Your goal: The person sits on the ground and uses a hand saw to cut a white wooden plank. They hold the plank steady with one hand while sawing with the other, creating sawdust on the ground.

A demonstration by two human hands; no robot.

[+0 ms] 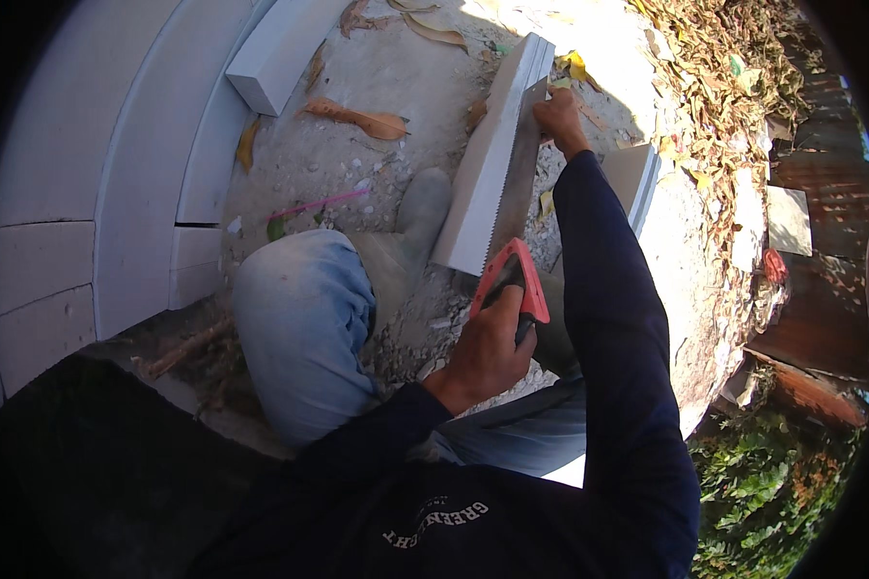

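A hand saw (519, 183) lies lengthwise along the right side of a long, pale grey block (483, 169), its toothed edge facing left over the block. My left hand (488, 352) is wrapped around the saw's red and black handle (514, 280), at the near end. Farther off, my right hand (562, 118) is closed with the fingertips at the tip of the blade, seemingly pinching it. The block rests between my legs, its near end close to my left boot (423, 207).
Stacked pale blocks (135, 164) form a wall at the left, with another block (280, 58) beside it. A further block (632, 179) lies right of my right forearm. Dry leaves (357, 118) and a pink straw-like stick (321, 203) lie on the dusty ground. Rusty metal sheets (821, 289) stand far right.
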